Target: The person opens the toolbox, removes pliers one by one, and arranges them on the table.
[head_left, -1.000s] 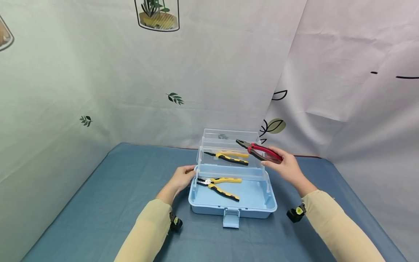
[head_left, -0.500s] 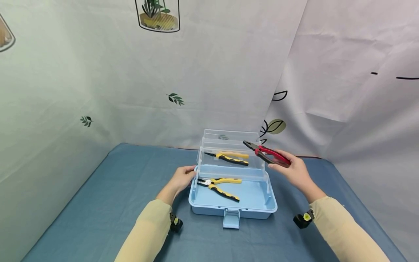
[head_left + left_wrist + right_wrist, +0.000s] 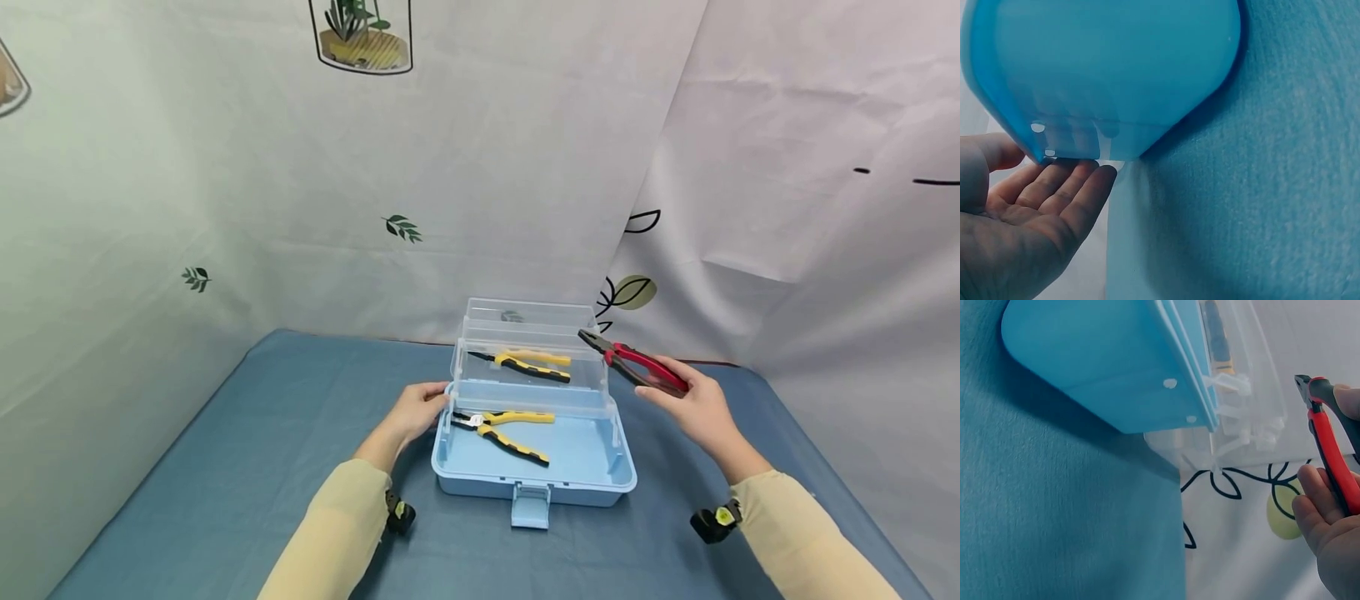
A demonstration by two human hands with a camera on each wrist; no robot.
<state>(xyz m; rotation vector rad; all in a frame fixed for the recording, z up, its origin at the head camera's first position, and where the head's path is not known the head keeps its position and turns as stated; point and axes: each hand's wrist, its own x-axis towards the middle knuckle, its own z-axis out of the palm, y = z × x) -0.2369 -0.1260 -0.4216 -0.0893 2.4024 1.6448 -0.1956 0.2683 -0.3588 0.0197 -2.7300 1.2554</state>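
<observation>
My right hand (image 3: pixel 701 412) holds red-and-black combination pliers (image 3: pixel 651 363) by the handles, in the air right of the toolbox (image 3: pixel 480 485). In the right wrist view, the thumb is on the dark handle and fingers lie by the red handle (image 3: pixel 1332 447). My left hand (image 3: pixel 408 414) holds the blue toolbox at its back left corner, thumb at the rim and fingers against the wall (image 3: pixel 1116 75). Yellow-and-black long-nose pliers (image 3: pixel 507 359) lie in the raised clear tray. Other yellow-and-black pliers (image 3: pixel 517 416) with a bright pivot lie spread in the blue base.
The clear lid (image 3: pixel 532 310) stands raised at the back of the toolbox. Its front latch (image 3: pixel 530 507) hangs down over the blue tablecloth (image 3: pixel 300 400). Behind the table hangs a pale printed cloth (image 3: pixel 525 167).
My right hand has moved right and slightly nearer to me with the red-and-black combination pliers, drawing away from the clear tray. The left hand and toolbox stay in place.
</observation>
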